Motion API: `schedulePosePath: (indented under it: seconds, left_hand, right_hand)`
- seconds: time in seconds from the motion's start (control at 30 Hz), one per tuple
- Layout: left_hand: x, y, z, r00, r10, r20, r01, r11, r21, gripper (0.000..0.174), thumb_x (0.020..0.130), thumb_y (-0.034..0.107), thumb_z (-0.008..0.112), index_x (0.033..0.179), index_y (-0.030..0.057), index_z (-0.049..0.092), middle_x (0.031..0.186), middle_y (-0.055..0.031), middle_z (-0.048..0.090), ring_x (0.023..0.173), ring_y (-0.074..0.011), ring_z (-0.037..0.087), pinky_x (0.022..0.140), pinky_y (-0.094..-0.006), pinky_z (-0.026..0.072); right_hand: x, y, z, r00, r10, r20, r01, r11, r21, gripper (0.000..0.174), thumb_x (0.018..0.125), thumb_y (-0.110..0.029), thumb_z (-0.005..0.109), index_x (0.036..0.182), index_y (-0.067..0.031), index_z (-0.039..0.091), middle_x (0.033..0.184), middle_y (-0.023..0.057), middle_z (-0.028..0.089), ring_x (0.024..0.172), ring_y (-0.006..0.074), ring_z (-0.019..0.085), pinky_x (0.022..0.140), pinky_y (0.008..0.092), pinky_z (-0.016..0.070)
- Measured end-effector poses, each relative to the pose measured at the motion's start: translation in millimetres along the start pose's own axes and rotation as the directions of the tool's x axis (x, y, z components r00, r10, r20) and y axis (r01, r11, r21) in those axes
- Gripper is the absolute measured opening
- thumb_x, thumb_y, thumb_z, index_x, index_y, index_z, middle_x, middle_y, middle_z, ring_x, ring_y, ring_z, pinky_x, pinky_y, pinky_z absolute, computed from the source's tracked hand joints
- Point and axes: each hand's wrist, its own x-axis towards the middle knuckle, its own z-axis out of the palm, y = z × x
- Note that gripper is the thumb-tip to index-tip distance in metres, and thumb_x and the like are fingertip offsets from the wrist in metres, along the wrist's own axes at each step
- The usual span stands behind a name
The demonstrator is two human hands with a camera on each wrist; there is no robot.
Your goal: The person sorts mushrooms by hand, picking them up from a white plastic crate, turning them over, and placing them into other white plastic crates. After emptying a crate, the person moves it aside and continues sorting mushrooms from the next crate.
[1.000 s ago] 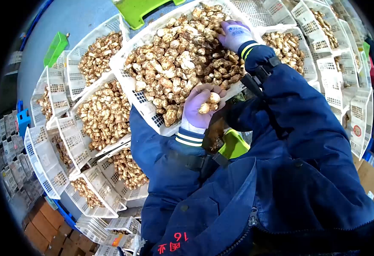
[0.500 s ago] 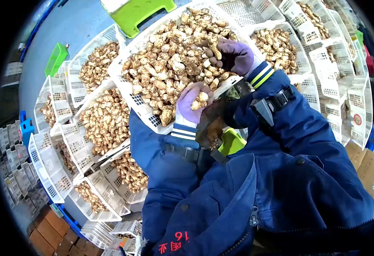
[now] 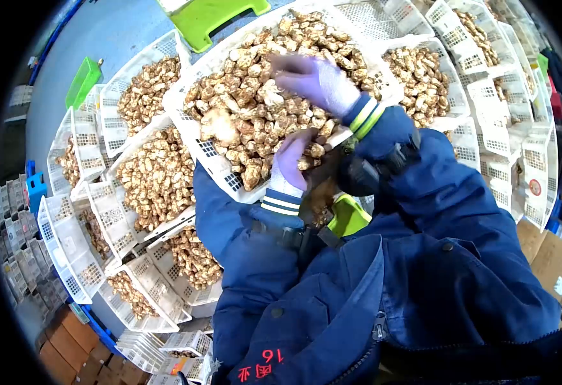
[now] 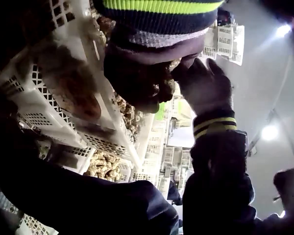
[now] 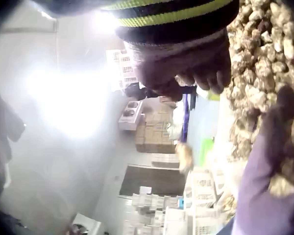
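Blue floor [image 3: 127, 32] behind; left hand [image 3: 287, 168] has fingers curled round mushrooms [image 3: 313, 153], right hand [image 3: 318, 82] released, blurred over the pile [image 3: 255, 83]. White crate [image 3: 202, 153] holds the pile, blurred piece [image 3: 220, 126] midair, filled crates [image 3: 63, 224] around.

Head view bright, edges bowed; 2 wrist views backlit, lamps [image 4: 270, 132] glaring.

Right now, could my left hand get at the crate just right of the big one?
Probably not directly: your left hand is holding pieces, and your right sleeve lies between it and that crate.
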Motion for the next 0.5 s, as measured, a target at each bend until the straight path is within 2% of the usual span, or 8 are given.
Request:
schedulePosePath:
  seconds: [0.13, 0.17, 0.23, 0.27, 0.33, 0.43, 0.47, 0.5]
  left_hand:
    - [0, -21, 6, 0.999, -0.045, 0.021, 0.049, 0.960, -0.274, 0.022, 0.093, -0.002, 0.053, 0.114, -0.0070, 0.059, 0.109, -0.0124, 0.062, 0.097, -0.0215, 0.066, 0.084, -0.0333, 0.0564]
    - [1, -17, 6, 0.992, -0.113, 0.052, 0.125, 0.931, -0.343, 0.022, 0.093, -0.001, 0.054, 0.114, -0.0068, 0.059, 0.109, -0.0124, 0.062, 0.096, -0.0216, 0.066, 0.084, -0.0334, 0.0565]
    - [5, -17, 7, 0.989, 0.147, 0.012, -0.146, 0.989, -0.037, 0.025, 0.097, 0.010, 0.053, 0.116, -0.0053, 0.058, 0.105, -0.0129, 0.064, 0.095, -0.0231, 0.066, 0.082, -0.0347, 0.0564]
    - [6, -14, 6, 0.997, -0.080, 0.022, 0.083, 0.939, -0.334, 0.027, 0.098, 0.013, 0.053, 0.117, -0.0049, 0.057, 0.104, -0.0132, 0.065, 0.094, -0.0234, 0.066, 0.081, -0.0350, 0.0562]
    - [6, -6, 4, 0.863, -0.449, 0.232, 0.444, 0.454, -0.772, 0.030, 0.099, 0.019, 0.051, 0.118, -0.0043, 0.057, 0.102, -0.0139, 0.066, 0.092, -0.0240, 0.067, 0.080, -0.0357, 0.0557]
    - [6, -7, 7, 0.935, -0.326, 0.137, 0.343, 0.740, -0.578, 0.031, 0.101, 0.020, 0.047, 0.118, -0.0044, 0.057, 0.102, -0.0137, 0.066, 0.090, -0.0230, 0.066, 0.079, -0.0353, 0.0553]
    - [7, -5, 6, 0.932, -0.320, 0.169, 0.354, 0.712, -0.607, 0.031, 0.101, 0.020, 0.046, 0.118, -0.0045, 0.057, 0.101, -0.0131, 0.066, 0.091, -0.0225, 0.066, 0.079, -0.0347, 0.0553]
    - [6, -8, 5, 0.990, -0.091, 0.110, 0.118, 0.955, -0.274, 0.030, 0.102, 0.018, 0.044, 0.118, -0.0049, 0.056, 0.100, -0.0118, 0.065, 0.092, -0.0209, 0.066, 0.079, -0.0323, 0.0554]
  right_hand:
    - [44, 58, -21, 0.981, -0.113, -0.157, -0.029, 0.717, -0.697, 0.050, 0.086, -0.033, 0.061, 0.130, -0.0098, 0.055, 0.119, 0.0194, 0.061, 0.111, 0.0324, 0.059, 0.095, 0.0448, 0.0468]
    - [46, 61, -17, 0.993, -0.038, -0.107, -0.056, 0.653, -0.755, 0.047, 0.087, -0.032, 0.060, 0.128, -0.0103, 0.056, 0.120, 0.0195, 0.059, 0.115, 0.0323, 0.057, 0.097, 0.0456, 0.0448]
    - [51, 70, -11, 0.997, 0.019, -0.074, -0.072, 0.565, -0.822, 0.039, 0.087, -0.029, 0.059, 0.122, -0.0117, 0.058, 0.121, 0.0173, 0.057, 0.119, 0.0322, 0.054, 0.100, 0.0471, 0.0431]
    - [56, 67, -13, 0.992, 0.062, -0.107, -0.123, 0.579, -0.806, 0.039, 0.086, -0.024, 0.058, 0.123, -0.0115, 0.059, 0.121, 0.0161, 0.060, 0.116, 0.0312, 0.056, 0.099, 0.0444, 0.0444]
    - [55, 102, -24, 0.975, -0.152, -0.161, 0.011, 0.760, -0.649, 0.041, 0.085, -0.020, 0.059, 0.124, -0.0113, 0.060, 0.115, 0.0163, 0.064, 0.106, 0.0312, 0.062, 0.094, 0.0414, 0.0486]
    - [23, 91, -46, 0.972, 0.198, -0.123, -0.190, 0.979, 0.075, 0.043, 0.084, -0.017, 0.066, 0.126, -0.0086, 0.060, 0.115, 0.0115, 0.066, 0.098, 0.0230, 0.066, 0.087, 0.0321, 0.0527]
    - [9, 85, -50, 0.964, 0.263, -0.042, -0.226, 0.891, 0.393, 0.044, 0.085, -0.014, 0.065, 0.128, -0.0072, 0.059, 0.115, 0.0108, 0.066, 0.097, 0.0217, 0.066, 0.087, 0.0310, 0.0530]
    - [1, 92, -52, 0.949, 0.303, 0.088, -0.288, 0.717, 0.634, 0.050, 0.083, -0.008, 0.064, 0.132, -0.0013, 0.054, 0.116, 0.0113, 0.066, 0.099, 0.0218, 0.066, 0.089, 0.0306, 0.0531]
